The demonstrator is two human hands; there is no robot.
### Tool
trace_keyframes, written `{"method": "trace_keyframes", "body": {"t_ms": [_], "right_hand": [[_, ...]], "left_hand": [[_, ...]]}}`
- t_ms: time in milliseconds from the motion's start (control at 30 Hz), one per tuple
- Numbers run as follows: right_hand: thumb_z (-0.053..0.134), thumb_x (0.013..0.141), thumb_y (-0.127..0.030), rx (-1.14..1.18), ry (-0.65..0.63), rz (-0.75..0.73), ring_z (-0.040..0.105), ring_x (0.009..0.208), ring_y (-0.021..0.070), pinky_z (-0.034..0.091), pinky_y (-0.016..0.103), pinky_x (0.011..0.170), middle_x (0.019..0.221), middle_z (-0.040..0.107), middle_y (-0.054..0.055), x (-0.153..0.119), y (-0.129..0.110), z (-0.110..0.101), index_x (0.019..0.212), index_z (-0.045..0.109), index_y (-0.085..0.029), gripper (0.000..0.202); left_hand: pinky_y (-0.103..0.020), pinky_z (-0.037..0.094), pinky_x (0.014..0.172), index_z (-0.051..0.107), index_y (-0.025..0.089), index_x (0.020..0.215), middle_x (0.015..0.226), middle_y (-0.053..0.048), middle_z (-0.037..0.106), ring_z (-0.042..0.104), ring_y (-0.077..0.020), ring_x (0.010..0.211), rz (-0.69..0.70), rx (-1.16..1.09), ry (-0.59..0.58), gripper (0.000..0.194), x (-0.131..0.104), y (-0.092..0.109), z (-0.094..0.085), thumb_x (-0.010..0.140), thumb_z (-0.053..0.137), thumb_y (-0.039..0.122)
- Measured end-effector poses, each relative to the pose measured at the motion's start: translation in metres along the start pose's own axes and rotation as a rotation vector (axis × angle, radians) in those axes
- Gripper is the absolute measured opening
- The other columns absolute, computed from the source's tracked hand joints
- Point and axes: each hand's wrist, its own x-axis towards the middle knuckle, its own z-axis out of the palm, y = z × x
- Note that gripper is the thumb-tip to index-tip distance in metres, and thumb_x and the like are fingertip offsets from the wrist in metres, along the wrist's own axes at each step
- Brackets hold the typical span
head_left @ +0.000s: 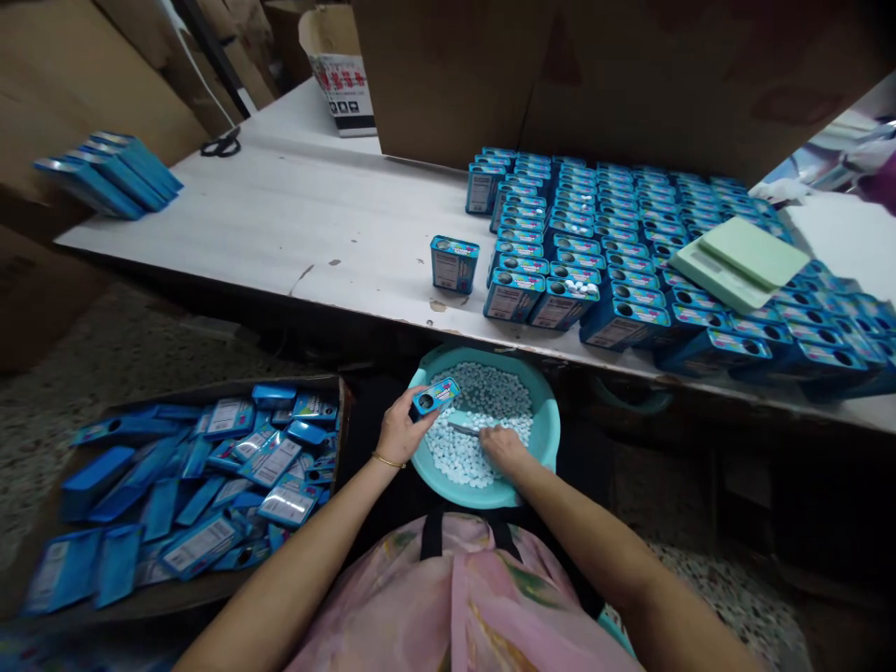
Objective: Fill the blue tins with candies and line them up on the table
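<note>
My left hand (399,431) grips a small blue box (435,397) with a dark round hole in its top, over the left side of a turquoise basin (550,425). White pellets (458,464) lie in the basin. Closed around the end of a slim grey scoop-like tool (462,428), my right hand (505,452) is just above the pellets. The tool's tip points left, toward the box; its exact shape is too small to make out.
A carton (343,420) of jumbled blue boxes stands at the left. On the white table (336,233) are one separate blue box (455,264), rows of blue boxes (623,322), a pale green scale (742,261), black scissors (221,145) and a large cardboard box (560,84).
</note>
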Motion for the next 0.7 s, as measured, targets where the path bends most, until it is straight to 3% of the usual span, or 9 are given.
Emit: {"method": "trace_keyframes", "body": {"t_ms": [133, 333, 433, 533, 700], "right_hand": [[0.045, 0.076, -0.011, 0.015, -0.080, -0.159, 0.056, 0.091, 0.0204, 0.038, 0.026, 0.076, 0.094, 0.065, 0.011, 0.004, 0.002, 0.019, 0.098, 0.063, -0.018, 0.029], [0.047, 0.072, -0.011, 0.075, -0.124, -0.239, 0.056, 0.085, 0.0157, 0.036, 0.019, 0.065, 0.087, 0.067, 0.003, 0.001, 0.036, 0.005, 0.088, 0.067, -0.020, 0.027], [0.043, 0.072, -0.011, 0.114, -0.090, -0.272, 0.056, 0.086, 0.0141, 0.035, 0.018, 0.066, 0.091, 0.066, 0.001, -0.010, 0.046, -0.018, 0.088, 0.066, -0.022, 0.030], [0.041, 0.070, -0.010, 0.169, -0.051, -0.328, 0.056, 0.079, 0.0125, 0.034, 0.018, 0.064, 0.082, 0.066, 0.001, -0.026, 0.053, -0.050, 0.083, 0.066, -0.021, 0.030], [0.042, 0.068, -0.011, 0.247, -0.029, -0.350, 0.052, 0.068, 0.0101, 0.029, 0.018, 0.058, 0.069, 0.061, -0.002, -0.046, 0.047, -0.105, 0.081, 0.065, -0.020, 0.028]], "left_hand": [[-0.028, 0.046, 0.076, 0.053, 0.019, 0.106, 0.094, -0.003, 0.064, 0.059, -0.0163, 0.083, -0.024, 0.012, 0.021, 0.041, 0.000, 0.001, 0.000, 0.069, 0.060, 0.035], [-0.027, 0.046, 0.074, 0.053, 0.019, 0.106, 0.093, -0.003, 0.064, 0.059, -0.0166, 0.082, -0.020, 0.007, 0.000, 0.042, 0.001, -0.002, 0.001, 0.069, 0.060, 0.037], [-0.028, 0.047, 0.075, 0.053, 0.019, 0.105, 0.093, -0.003, 0.063, 0.060, -0.0170, 0.082, -0.005, -0.005, -0.002, 0.041, 0.004, -0.005, 0.005, 0.068, 0.061, 0.035], [-0.030, 0.046, 0.079, 0.053, 0.019, 0.106, 0.096, -0.004, 0.063, 0.059, -0.0176, 0.086, 0.024, -0.026, -0.023, 0.040, 0.007, -0.008, 0.014, 0.068, 0.060, 0.032], [-0.034, 0.044, 0.085, 0.053, 0.019, 0.106, 0.103, -0.005, 0.060, 0.055, -0.0200, 0.096, 0.105, 0.028, -0.073, 0.039, 0.006, -0.011, 0.030, 0.068, 0.059, 0.021]]}}
